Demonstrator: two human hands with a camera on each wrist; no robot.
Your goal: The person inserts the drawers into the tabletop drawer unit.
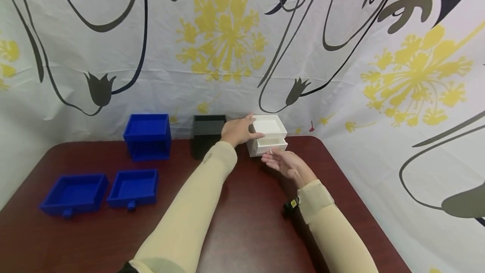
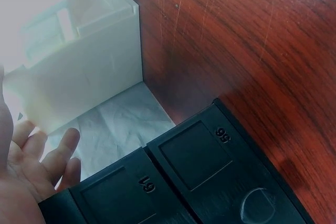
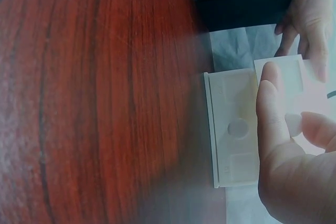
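A small white drawer box (image 1: 270,124) stands at the back of the table, with a drawer (image 1: 270,146) jutting from its front. My left hand (image 1: 236,131) holds the box at its left side, thumb along the front top edge and index finger toward the back. More fingers (image 2: 58,156) show behind its side wall in the left wrist view. In front of the box is my right hand (image 1: 284,164), its thumb and fingers pinching a pale round knob (image 3: 294,124). Below that, the right wrist view shows a white panel (image 3: 231,150) with a round knob.
A black drawer box (image 1: 209,123) stands left of the white one, close to my left wrist. Farther left is a blue box frame (image 1: 147,127) with an open front. Two blue drawers (image 1: 75,193) lie before it on the dark red table (image 1: 250,231). A patterned cloth (image 1: 159,54) hangs behind.
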